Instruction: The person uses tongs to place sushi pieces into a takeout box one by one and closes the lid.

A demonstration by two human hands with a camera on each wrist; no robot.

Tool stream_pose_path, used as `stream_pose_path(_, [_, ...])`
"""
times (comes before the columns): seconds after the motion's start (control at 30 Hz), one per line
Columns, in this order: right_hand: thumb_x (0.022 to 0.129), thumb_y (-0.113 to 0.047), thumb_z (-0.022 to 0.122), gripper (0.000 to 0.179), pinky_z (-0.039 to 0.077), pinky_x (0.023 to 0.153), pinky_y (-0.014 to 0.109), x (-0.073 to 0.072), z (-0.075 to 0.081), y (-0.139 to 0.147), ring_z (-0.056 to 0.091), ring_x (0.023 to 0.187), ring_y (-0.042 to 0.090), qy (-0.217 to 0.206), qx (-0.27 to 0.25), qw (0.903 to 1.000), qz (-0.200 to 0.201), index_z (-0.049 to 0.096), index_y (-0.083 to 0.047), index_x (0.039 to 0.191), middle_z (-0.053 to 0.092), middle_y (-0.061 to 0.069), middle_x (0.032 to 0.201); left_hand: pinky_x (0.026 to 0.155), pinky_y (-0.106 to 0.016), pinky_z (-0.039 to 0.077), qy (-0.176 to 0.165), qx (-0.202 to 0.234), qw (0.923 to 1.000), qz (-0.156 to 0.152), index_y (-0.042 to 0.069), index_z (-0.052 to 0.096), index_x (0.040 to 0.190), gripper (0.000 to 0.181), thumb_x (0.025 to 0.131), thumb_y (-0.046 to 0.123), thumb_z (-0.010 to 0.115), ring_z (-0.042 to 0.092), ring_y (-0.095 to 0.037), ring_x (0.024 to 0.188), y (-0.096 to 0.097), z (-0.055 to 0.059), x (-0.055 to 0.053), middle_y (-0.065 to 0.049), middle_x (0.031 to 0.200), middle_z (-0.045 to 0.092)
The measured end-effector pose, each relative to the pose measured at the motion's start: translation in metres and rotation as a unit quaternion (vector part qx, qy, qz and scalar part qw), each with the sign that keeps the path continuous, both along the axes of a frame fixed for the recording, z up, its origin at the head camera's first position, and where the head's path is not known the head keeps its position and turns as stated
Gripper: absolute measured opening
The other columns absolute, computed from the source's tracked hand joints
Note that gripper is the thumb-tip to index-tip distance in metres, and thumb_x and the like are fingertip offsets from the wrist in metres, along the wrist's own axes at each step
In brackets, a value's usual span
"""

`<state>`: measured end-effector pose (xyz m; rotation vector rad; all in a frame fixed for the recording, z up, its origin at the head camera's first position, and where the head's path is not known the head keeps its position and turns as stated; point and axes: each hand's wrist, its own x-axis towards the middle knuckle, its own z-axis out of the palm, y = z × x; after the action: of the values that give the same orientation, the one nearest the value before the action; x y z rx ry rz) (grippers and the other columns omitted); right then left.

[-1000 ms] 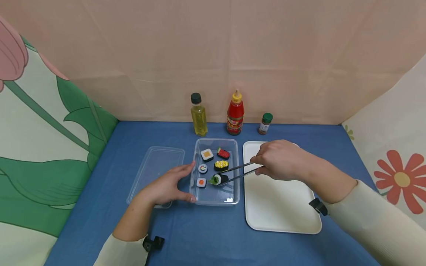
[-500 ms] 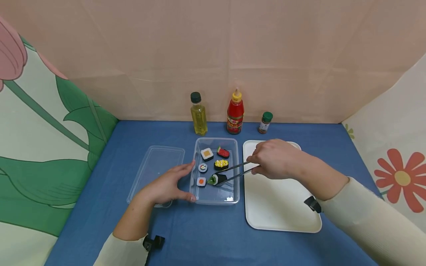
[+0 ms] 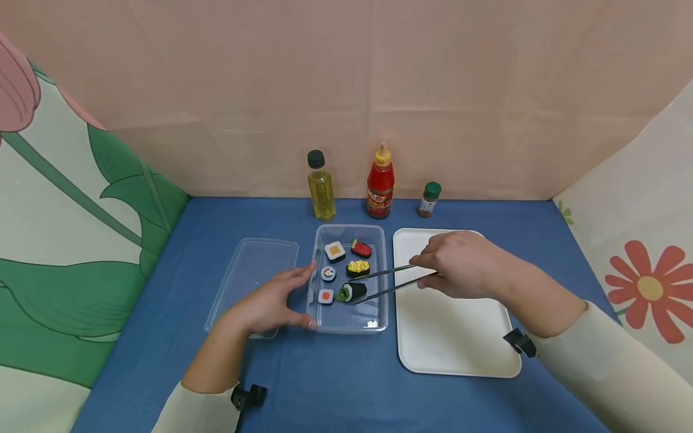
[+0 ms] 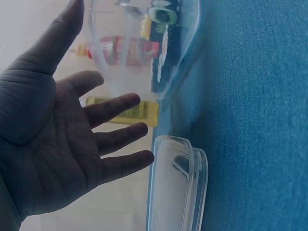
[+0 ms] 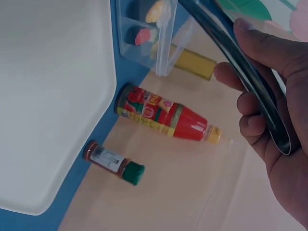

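Slim dark metal tongs [image 3: 391, 288] are held in my right hand [image 3: 460, 264], thumb on one arm and fingers round the other. Their spread tips straddle a seaweed-wrapped sushi roll [image 3: 354, 292] with a green end, in the near part of a clear plastic box [image 3: 373, 326]. The lower arm stands a little apart from the roll. Several other toy sushi pieces sit in the box, among them a yellow-topped one [image 3: 358, 268] just behind the upper arm. My left hand [image 3: 273, 304] has its fingers extended and thumb spread, fingertips right at the box's left wall.
Under the right hand lies a white tray [image 3: 455, 355]. A clear lid [image 3: 260, 258] lies left of the box, partly behind the left hand. At the back stand an oil bottle [image 3: 322, 195], a red sauce bottle [image 3: 380, 189] and a green-capped spice jar [image 3: 427, 201].
The right hand shifted slightly left, then back to the right. The tongs' arms have opened wider about the roll, which stays in the box. The left hand keeps its place.
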<state>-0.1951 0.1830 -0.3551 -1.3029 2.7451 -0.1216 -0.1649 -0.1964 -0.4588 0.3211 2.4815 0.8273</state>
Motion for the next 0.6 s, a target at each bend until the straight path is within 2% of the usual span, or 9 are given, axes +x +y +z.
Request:
stream_pose_path(0.3, [0.083, -0.031, 0.089, 0.040, 0.054, 0.068, 0.029, 0.009, -0.013, 0.032, 0.065, 0.078, 0.007, 0.042, -0.074, 0.9964, 0.007, 0.080, -0.012, 0.117, 0.076, -0.005, 0.095, 0.116, -0.070, 0.025, 0.002, -0.001, 1.0000, -0.002, 0.029, 0.023, 0.167, 0.121, 0.072, 0.054, 0.093, 0.017, -0.042, 0.156, -0.001, 0.000, 0.000, -0.009, 0.170, 0.025])
stream_pose_path(0.6, [0.081, -0.029, 0.090, 0.040, 0.048, 0.058, 0.022, 0.017, -0.032, 0.059, 0.056, 0.071, -0.001, 0.070, -0.154, 0.9855, 0.019, 0.080, -0.011, 0.116, 0.076, -0.005, 0.095, 0.116, -0.070, 0.026, 0.000, 0.000, 1.0000, -0.002, 0.030, 0.022, 0.167, 0.121, 0.072, 0.054, 0.093, 0.018, -0.042, 0.156, -0.001, -0.001, -0.001, -0.008, 0.171, 0.024])
